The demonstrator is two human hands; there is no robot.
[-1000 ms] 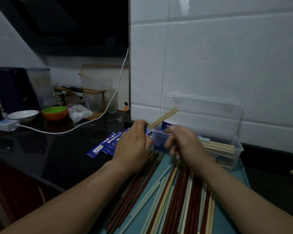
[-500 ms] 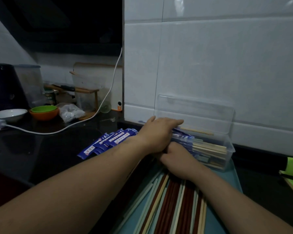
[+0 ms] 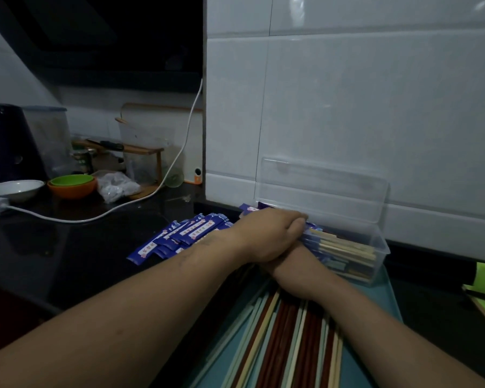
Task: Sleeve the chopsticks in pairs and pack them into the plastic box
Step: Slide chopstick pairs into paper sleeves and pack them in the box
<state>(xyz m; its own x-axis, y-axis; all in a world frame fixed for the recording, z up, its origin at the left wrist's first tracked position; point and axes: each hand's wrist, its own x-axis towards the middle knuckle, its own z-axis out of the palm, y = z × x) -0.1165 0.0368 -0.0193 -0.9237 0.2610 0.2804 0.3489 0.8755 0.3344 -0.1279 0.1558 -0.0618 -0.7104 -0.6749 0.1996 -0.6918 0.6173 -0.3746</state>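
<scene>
counter (image 3: 81, 247) | plastic box (image 3: 381, 247): far right, against wall, lid up, sleeved pairs (image 3: 345, 249) inside | loose chopsticks (image 3: 277, 345): near; likely light, stiff, slick, so pinch mid-length | left hand (image 3: 266, 233): palm-down over pairs, grip unclear | right hand (image 3: 283, 263): mostly hidden beneath, cannot tell

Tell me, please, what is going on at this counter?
A person is packing sleeved pairs into the clear box. The left hand rests on the pairs at the box's near end; the right hand lies mostly hidden under it, so its fingers cannot be made out. Bare chopsticks lie on the tray in front, and loose sleeves are piled left of the box.
</scene>
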